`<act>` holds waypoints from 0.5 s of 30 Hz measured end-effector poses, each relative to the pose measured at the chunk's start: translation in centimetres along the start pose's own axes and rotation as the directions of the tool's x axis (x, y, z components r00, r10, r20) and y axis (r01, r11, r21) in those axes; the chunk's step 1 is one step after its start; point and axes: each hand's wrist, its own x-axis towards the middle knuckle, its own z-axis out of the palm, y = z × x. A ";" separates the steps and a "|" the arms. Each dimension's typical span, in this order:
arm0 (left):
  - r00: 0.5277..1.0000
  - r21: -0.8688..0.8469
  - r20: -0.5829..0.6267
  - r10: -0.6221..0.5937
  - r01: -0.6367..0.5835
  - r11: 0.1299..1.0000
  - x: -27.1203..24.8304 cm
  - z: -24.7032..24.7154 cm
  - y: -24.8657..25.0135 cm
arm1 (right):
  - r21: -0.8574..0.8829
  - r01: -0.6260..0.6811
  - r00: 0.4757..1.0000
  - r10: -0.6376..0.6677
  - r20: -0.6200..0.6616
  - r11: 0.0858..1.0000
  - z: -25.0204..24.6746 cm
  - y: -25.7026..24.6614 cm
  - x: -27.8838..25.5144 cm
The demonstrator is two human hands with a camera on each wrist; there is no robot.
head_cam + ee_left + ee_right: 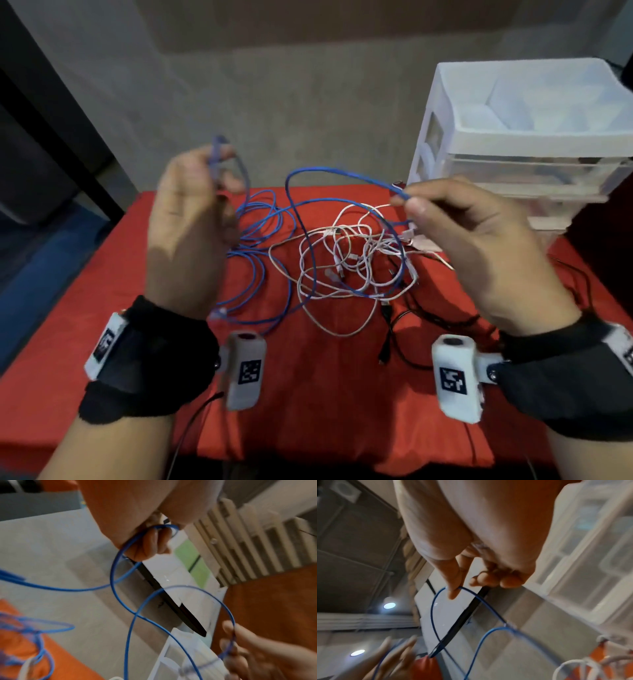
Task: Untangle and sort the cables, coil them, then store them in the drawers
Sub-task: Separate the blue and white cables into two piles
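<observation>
My left hand [191, 233] is raised at about ten o'clock over the red cloth [308, 394], fingers curled round a bend of the blue cable [342, 171], its plug end poking up toward twelve o'clock. My right hand [479, 246] is up at about two o'clock, thumb and forefinger pinching the same blue cable. Between my hands the cable arches roughly nine to three, then drops in loose loops to the cloth, where the rest of it lies piled below my left hand.

At the centre of the cloth lies a tangle of white cables [349, 260], with black cables [411, 318] at about four o'clock of it.

The white drawer unit [513, 147] stands at one o'clock; its open top tray holds pale dividers, and what is in the clear drawers below I cannot tell.
</observation>
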 end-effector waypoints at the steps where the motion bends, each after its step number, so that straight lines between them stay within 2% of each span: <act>1: 0.991 0.099 0.106 0.076 -0.086 0.991 -0.5 0.7 0.8 | 0.032 0.011 0.999 -0.012 0.031 0.999 0.7 -0.6 -0.1; 3: 0.941 0.200 0.318 0.115 -0.185 0.962 -1.4 1.8 2.1 | 0.116 0.038 0.998 -0.043 0.042 0.993 1.8 -1.5 -0.3; 4: 0.921 0.223 0.376 0.105 -0.200 0.954 -1.5 2.2 2.5 | 0.152 0.048 0.998 -0.054 0.036 0.987 2.1 -1.8 -0.4; 6: 0.911 0.271 0.397 0.107 -0.228 0.935 -1.3 2.5 3.4 | 0.192 0.051 0.997 -0.060 0.039 0.980 2.2 -2.2 -0.6; 8: 0.902 0.361 0.421 0.098 -0.266 0.894 -0.3 2.6 4.3 | 0.157 0.067 0.995 -0.078 0.064 0.985 2.0 -2.4 -0.7; 10: 0.856 0.491 0.509 0.094 -0.378 0.785 1.1 2.5 4.9 | 0.126 0.068 0.992 -0.080 0.096 0.990 1.9 -2.6 -0.9; 13: 0.794 0.591 0.602 0.085 -0.515 0.620 2.9 1.7 5.7 | 0.144 0.044 0.994 -0.058 0.094 0.989 2.2 -3.1 -1.0; 15: 0.815 0.664 0.573 0.086 -0.524 0.533 4.3 0.8 6.3 | 0.161 0.047 0.992 -0.065 0.105 0.986 2.8 -3.0 -1.0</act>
